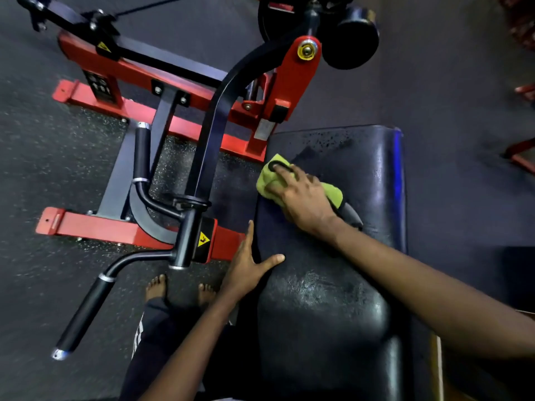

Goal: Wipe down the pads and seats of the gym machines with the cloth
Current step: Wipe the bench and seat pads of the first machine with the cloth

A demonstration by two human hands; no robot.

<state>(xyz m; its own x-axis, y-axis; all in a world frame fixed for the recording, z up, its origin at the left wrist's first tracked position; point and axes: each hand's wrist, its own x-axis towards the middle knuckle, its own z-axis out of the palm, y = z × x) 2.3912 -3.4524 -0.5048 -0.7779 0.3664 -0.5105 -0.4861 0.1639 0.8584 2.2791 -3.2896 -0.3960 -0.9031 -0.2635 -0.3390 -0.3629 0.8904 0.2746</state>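
A long black padded seat (350,169) of a red and black gym machine runs from the bottom middle up to the centre right; its surface shines wet in patches. A yellow-green cloth (265,182) lies bunched on the pad's upper left part. My right hand (301,198) presses down on the cloth with its fingers spread over it. My left hand (246,267) rests flat on the pad's left edge, fingers straight and thumb spread onto the pad. It holds nothing.
The machine's red frame (139,79) lies on the dark rubber floor to the left. A curved black lever arm (214,120) and a black grip handle (86,311) stand close to the pad's left side. A round black roller pad (353,39) sits at the top. My bare feet (156,287) stand beside the handle.
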